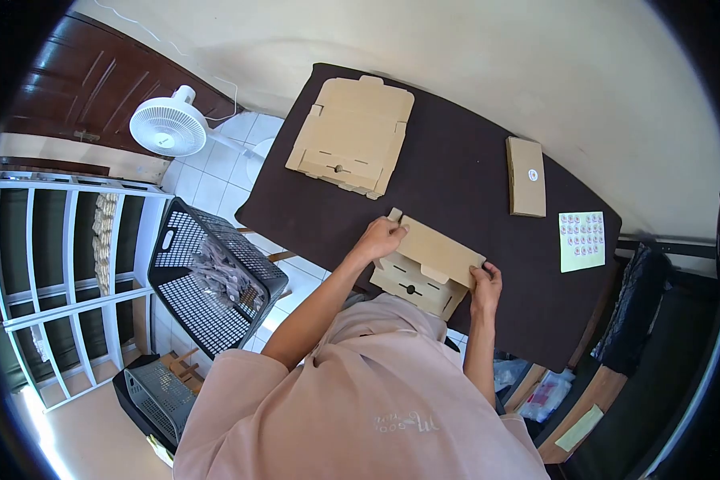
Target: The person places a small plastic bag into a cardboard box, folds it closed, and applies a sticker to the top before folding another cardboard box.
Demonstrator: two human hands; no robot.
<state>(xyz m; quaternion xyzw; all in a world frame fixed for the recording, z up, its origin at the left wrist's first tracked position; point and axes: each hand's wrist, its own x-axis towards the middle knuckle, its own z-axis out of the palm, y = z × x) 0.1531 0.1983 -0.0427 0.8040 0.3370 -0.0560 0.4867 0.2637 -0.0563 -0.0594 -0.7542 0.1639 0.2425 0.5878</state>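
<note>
A partly folded brown cardboard box [440,250] is at the near edge of the dark table, close to my body. Its upper panel stands raised, and the lower panel shows slots and a round cut-out. At the box's left end, my left hand [382,240] pinches the corner beside a small upright tab. My right hand [485,286] grips the right end, thumb and fingers closed on the cardboard edge. Farther up the table lies a stack of flat cardboard box blanks [356,132]. To the right sits a closed cardboard box [526,188] with a round sticker.
A sheet of round stickers [582,242] lies at the right of the dark-covered table [464,172]. On the left are a black plastic basket [208,320] holding grey packets, a white fan [168,124] and a white-framed rack [72,264]. Plastic bags [546,396] are below right.
</note>
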